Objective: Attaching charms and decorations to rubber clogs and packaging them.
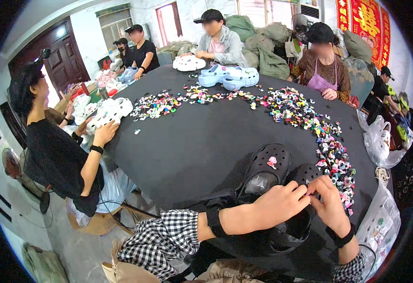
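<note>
Two black clogs lie on the black table [201, 137] near me. The left clog [264, 169] carries a pink charm [272, 161] on its upper. My left hand [282, 203] and my right hand [328, 202] meet over the right clog [304, 175], fingertips pinched together on something small that I cannot make out. Both wrists wear black bands, and my sleeves are black-and-white check.
A long band of colourful small charms [291, 106] curves across the table to my right side [336, 162]. Pale blue clogs [230, 75] and white clogs [110, 111] lie further off. Several people sit around the table. Clear plastic bags [380, 141] hang at the right edge.
</note>
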{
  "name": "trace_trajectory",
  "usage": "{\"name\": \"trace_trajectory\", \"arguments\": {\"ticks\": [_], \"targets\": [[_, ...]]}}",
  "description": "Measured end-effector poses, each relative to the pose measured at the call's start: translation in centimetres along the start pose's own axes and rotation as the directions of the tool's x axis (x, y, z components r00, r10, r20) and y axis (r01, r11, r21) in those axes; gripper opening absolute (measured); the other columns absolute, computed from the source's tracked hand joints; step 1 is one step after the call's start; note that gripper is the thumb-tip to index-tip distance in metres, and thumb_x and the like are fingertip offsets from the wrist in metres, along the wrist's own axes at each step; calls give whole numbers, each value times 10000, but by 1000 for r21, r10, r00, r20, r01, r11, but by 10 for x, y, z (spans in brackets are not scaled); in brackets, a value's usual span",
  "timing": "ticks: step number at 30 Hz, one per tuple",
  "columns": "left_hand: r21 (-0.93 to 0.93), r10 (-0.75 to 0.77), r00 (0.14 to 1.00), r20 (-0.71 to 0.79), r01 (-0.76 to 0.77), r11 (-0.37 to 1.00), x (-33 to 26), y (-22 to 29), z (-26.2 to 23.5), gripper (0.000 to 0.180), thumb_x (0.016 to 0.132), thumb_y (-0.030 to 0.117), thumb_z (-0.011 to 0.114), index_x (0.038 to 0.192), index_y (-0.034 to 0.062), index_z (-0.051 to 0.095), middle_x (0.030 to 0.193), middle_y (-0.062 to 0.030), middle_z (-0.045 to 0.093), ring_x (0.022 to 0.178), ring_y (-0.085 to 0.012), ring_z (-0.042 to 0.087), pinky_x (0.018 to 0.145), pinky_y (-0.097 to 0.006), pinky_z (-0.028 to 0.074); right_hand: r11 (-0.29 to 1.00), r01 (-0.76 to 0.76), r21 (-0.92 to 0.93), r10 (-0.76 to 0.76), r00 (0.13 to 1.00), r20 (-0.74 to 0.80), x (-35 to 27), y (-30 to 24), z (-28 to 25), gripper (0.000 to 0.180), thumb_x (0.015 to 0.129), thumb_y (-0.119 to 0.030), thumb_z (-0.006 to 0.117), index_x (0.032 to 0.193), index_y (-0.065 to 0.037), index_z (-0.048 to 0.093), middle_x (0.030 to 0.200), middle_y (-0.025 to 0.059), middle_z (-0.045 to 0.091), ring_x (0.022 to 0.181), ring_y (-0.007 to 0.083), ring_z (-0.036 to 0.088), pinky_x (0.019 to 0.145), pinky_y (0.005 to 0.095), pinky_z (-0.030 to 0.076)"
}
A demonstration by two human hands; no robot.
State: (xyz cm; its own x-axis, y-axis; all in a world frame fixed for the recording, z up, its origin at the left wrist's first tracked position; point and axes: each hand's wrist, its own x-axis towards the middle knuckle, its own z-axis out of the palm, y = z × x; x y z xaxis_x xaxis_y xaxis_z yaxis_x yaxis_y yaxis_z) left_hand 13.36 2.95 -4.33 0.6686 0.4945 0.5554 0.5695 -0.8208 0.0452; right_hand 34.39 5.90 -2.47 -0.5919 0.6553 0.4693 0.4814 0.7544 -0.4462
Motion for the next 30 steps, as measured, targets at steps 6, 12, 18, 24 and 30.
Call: {"name": "trace_trajectory", "arguments": {"ticks": [6,12,18,24,30], "targets": [[-34,-2,1000,30,3,999,12,5,2,243,810,126,596,1027,18,584,992,-105,567,988,-268,617,723,-330,586,990,-115,-78,101,982,-161,-29,-4,-6,194,783,78,704,866,-7,551,827,126,543,705,269,567,615,343,462],[-100,-56,996,70,63,993,4,-1,-14,249,843,97,574,1084,52,615,1080,-120,623,1012,-291,650,783,-372,577,991,-129,-23,110,917,-383,-9,30,-9,153,854,37,675,924,-8,547,828,116,570,724,251,593,647,341,491],[-12,-2,998,59,3,1000,5,6,-18,305,825,83,616,1122,22,647,1168,-139,645,1079,-294,658,861,-361,577,969,-247,-7,232,917,-325,-14,64,-26,135,859,36,654,954,5,562,875,139,606,794,272,630,706,367,508],[31,-23,996,81,21,999,1,12,-21,423,844,119,676,1242,-8,616,1264,-147,627,1142,-292,637,928,-357,559,962,-235,-137,181,930,-321,-26,90,-24,177,840,59,637,1003,-6,620,959,159,613,841,326,639,729,381,516],[-33,-93,990,105,97,995,-3,17,-24,518,873,186,703,1333,-4,560,1349,-151,578,1210,-281,595,977,-354,528,934,-329,-140,250,881,-401,-38,90,-37,271,825,33,662,1091,-22,651,1098,160,624,1027,377,619,886,419,503]]}}
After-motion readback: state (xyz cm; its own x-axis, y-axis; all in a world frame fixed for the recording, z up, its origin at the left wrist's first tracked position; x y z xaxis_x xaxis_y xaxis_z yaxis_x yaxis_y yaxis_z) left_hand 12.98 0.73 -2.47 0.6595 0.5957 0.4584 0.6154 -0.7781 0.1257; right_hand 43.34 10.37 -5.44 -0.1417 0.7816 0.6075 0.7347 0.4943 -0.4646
